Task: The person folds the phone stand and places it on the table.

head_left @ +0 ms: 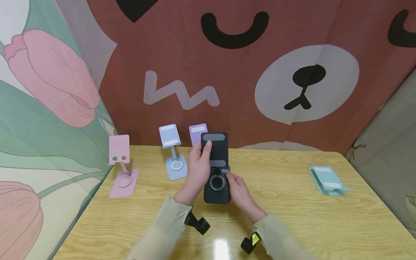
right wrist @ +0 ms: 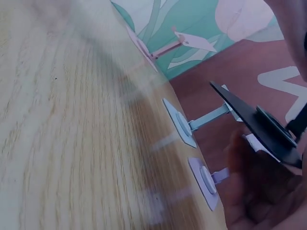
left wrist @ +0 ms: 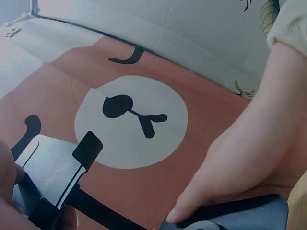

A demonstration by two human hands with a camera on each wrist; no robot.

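Note:
A black folding phone stand [head_left: 219, 150] is held up over the table, unfolded, with its top plate away from the person and its base [head_left: 217, 195] nearer. My left hand [head_left: 198, 169] grips the left side of the top plate, thumb across its front. On the right edge of the base, close to the hinge, my right hand [head_left: 241, 191] has its hold. The left wrist view shows the lipped top plate [left wrist: 53, 167], the arm and part of the base [left wrist: 240, 215]. Seen from the right wrist, the base [right wrist: 249, 115] is edge-on and the right fingers are partly in shadow.
Pink [head_left: 118, 148], blue [head_left: 169, 135] and purple [head_left: 197, 131] phone stands stand upright along the back left; the purple one is partly hidden behind the black one. A folded mint-green stand [head_left: 326, 178] lies at the right. Printed curtains [head_left: 240, 119] close off the table's back.

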